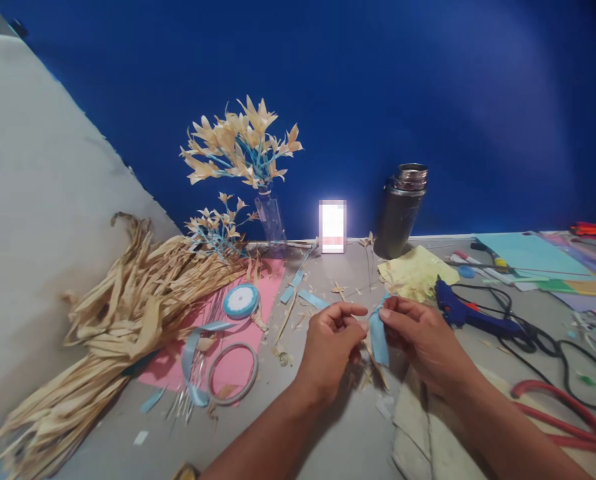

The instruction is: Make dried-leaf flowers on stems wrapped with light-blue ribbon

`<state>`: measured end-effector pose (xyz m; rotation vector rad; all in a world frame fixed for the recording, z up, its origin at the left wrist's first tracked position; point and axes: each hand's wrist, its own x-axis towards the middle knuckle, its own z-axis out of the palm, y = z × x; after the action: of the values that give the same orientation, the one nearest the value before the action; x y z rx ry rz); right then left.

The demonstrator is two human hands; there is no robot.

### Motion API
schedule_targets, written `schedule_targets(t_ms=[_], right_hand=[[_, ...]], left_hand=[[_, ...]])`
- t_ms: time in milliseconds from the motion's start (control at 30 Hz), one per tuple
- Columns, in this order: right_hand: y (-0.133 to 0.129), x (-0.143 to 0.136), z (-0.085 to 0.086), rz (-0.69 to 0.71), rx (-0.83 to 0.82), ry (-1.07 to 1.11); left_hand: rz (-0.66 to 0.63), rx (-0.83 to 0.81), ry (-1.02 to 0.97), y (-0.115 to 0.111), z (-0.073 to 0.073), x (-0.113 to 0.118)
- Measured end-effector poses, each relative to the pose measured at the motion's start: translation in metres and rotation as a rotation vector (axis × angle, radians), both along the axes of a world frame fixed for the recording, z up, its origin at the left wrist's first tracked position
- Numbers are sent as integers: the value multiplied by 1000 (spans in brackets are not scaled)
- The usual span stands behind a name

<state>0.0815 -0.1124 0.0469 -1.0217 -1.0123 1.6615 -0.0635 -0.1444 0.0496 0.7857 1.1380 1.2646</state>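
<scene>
My right hand (418, 333) pinches a short strip of light blue ribbon (379, 341) between thumb and fingertips, and the strip hangs down. Close beside it on the left, my left hand (331, 343) has its fingers curled and its thumb near the index finger. What it holds, if anything, I cannot make out. A dry husk piece (378, 370) shows below and between the hands. More cut blue ribbon (312, 299) lies just beyond my left hand, among small husk scraps.
At left are a dried husk bundle (123, 313), a ribbon spool (241, 301), a grey ring (233, 400) and pink paper (273, 280). Husk flowers stand in a clear bottle (272, 223). At right are a dark flask (401, 213), a blue glue gun (478, 320) and red-handled scissors (563, 407).
</scene>
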Motion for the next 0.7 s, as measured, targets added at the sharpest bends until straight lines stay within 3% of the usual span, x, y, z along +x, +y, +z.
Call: schedule_targets(t_ms=[100,233,533,700], right_hand=[[-1,-2,2,7,19,-44],[-2,-3,3,-35,77,-141],[-3,-4,7,-75,100,-225],[1,3,12,35,193,-310]], left_hand=[[-103,-78,-148,1,1,-3],[-147,-95,-212,2,0,-6],[4,-21,-26,1,-1,1],[9,-28,5,3,0,1]])
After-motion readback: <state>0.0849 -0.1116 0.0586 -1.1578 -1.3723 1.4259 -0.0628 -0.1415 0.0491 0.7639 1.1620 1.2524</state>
